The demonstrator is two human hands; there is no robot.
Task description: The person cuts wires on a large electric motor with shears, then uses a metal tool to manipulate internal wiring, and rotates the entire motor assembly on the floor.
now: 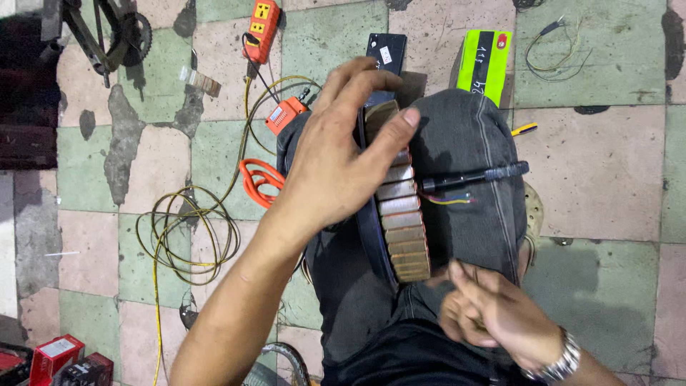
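My left hand (343,154) grips the upper rim of a round motor part (401,214) that stands on edge against my dark grey trouser leg (464,136). Its rim carries a row of rectangular metal magnet plates. A black axle with thin coloured wires (475,176) sticks out of the part to the right, across my knee. My right hand (493,314) sits at the lower end of the rim, fingers loosely curled, fingertips touching the bottom plates. A metal watch (561,364) is on that wrist.
On the tiled floor lie a coiled yellow wire (189,236), an orange power strip (262,28), an orange connector block (286,114), orange-handled pliers (259,182), a green-topped battery (484,61), a black box (386,51), a bike crank (107,32) and red boxes (53,355).
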